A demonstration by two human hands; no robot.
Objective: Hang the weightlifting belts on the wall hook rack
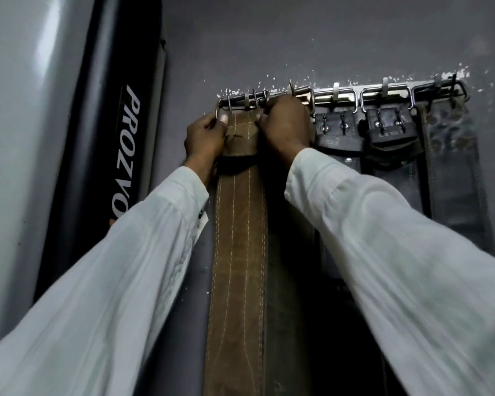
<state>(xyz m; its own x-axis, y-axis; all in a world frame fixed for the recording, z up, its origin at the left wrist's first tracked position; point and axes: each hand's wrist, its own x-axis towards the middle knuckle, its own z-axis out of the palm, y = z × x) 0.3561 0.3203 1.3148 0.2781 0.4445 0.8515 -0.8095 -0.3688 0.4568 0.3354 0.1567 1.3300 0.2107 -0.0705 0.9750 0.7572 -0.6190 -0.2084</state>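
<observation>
Dim, grainy frame: soft glare streaks the grey panel (26,81) at left, white sleeves (397,267) blur toward the stretched lower corners, deep shadow beneath the belts (340,155).

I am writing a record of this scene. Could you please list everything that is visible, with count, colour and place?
brown belt: 1, brown with pale stitching, hanging at the rack's left end
dark belts: at least 3, black or dark grey, hanging to the right
rack: 1, silver metal, on the wall
wall: grey, chipped white above the rack
machine: 1, black and grey with white lettering, at left
sleeves: 2, white
left hand: on the brown belt's buckle end
right hand: on the same end
</observation>
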